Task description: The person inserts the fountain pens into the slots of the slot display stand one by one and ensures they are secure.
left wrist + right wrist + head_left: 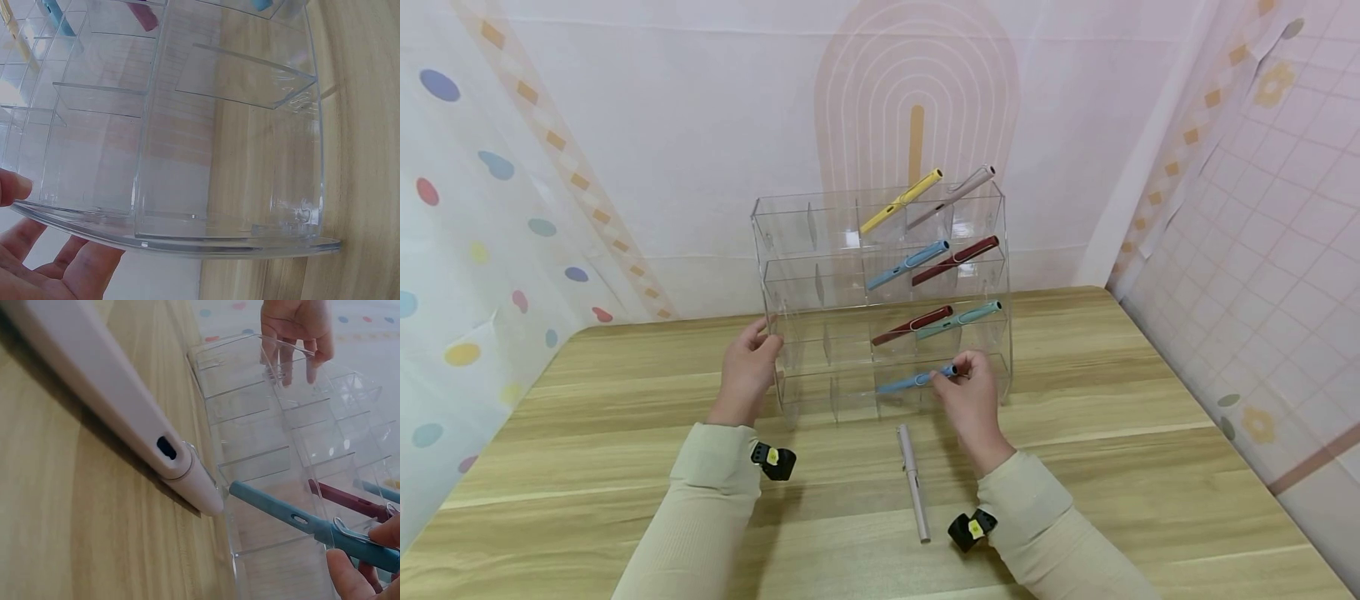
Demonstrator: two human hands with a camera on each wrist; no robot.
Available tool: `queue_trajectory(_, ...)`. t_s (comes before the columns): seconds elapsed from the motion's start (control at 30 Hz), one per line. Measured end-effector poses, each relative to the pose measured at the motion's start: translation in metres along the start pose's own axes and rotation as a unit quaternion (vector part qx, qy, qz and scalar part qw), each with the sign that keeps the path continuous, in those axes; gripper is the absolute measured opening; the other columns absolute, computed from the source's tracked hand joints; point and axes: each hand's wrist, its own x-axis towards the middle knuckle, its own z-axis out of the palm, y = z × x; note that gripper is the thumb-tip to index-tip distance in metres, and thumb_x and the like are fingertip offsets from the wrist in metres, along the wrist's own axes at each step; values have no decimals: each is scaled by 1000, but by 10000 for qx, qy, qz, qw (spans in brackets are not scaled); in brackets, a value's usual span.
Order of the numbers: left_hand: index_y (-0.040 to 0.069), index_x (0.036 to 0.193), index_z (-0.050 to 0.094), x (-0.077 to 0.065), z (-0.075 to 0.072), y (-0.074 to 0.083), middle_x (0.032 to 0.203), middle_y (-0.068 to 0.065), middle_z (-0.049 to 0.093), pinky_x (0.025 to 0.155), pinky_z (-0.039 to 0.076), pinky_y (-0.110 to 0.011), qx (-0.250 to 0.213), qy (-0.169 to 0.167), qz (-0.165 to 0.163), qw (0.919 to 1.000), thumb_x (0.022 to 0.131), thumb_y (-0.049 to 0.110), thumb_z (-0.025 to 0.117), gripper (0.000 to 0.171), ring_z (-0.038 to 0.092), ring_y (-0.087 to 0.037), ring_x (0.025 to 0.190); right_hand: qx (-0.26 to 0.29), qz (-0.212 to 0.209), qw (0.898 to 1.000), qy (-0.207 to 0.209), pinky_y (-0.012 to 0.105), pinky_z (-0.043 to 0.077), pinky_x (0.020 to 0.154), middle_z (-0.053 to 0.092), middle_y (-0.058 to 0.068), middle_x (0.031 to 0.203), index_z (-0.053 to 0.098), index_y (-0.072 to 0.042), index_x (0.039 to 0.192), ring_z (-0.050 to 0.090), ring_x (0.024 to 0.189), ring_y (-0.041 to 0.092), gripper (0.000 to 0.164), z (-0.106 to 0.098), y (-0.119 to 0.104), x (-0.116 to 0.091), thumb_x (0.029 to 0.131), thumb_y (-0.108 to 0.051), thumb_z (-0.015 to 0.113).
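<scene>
A clear tiered pen rack (808, 198) stands on the wooden table. My left hand (748, 367) grips its left side panel (187, 248), with the thumb on the inner face and the fingers outside. At the lowest tier, my right hand (972, 408) pinches a blue pen (910, 382) by its clipped cap. The barrel of this pen (269, 503) slants across the bottom compartments, its clip facing up. In front of the rack a pale pinkish-grey pen (913, 483) lies on the table, cap end toward the rack.
Higher tiers hold a yellow pen (902, 202), a pale grey pen (951, 197), a light blue pen (908, 265), dark red pens (955, 261) and a light green pen (958, 319), all in the right-hand columns. A patterned cloth (700, 125) hangs behind the table (1112, 417).
</scene>
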Motion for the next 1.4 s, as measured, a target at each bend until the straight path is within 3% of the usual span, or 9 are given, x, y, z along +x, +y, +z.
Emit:
queue_trajectory(0.37,19,151,34,0,0,0,132,-14,44,85,48,-37,8,28,-8,10000,100,20,39,51,39,-18,104,-102,-155,9997,-134,20,48,60,49,8,90,41,-2,91,52,75,13,24,-2,2,-1,83,10,61)
queue_trajectory(0.5,19,152,33,0,0,1,132,-14,44,84,48,-35,34,19,-1,10000,100,21,39,52,39,-17,104,-365,-121,9988,-302,20,47,65,51,11,96,44,2,102,54,83,18,26,-6,-1,-3,84,5,63)
queue_trajectory(0.77,16,150,36,0,0,0,130,-16,44,85,49,-36,22,94,11,10000,99,19,41,51,41,-20,107,-773,51,9946,-691,23,49,82,49,16,112,42,7,125,55,108,32,45,-24,-13,-9,87,0,65)
queue_trajectory(0.93,15,150,37,0,-1,-1,127,-14,46,80,50,-32,57,98,29,9999,99,19,41,51,41,-20,107,-960,223,9917,-820,22,49,80,51,16,111,45,4,121,57,104,28,40,-34,-16,-12,87,-2,65)
queue_trajectory(1.17,16,150,36,-1,-1,0,129,-15,45,84,49,-35,44,69,11,10000,99,19,40,51,41,-21,109,-780,746,9893,-978,35,53,77,51,13,107,47,3,117,55,87,15,33,-44,-13,-15,87,-1,62)
queue_trajectory(1.4,16,150,36,0,0,0,131,-15,45,78,49,-30,74,81,-12,9999,99,19,41,51,41,-19,105,-1047,968,9805,-1354,35,54,71,50,12,102,52,7,112,53,84,19,28,-46,-7,-18,85,-1,59)
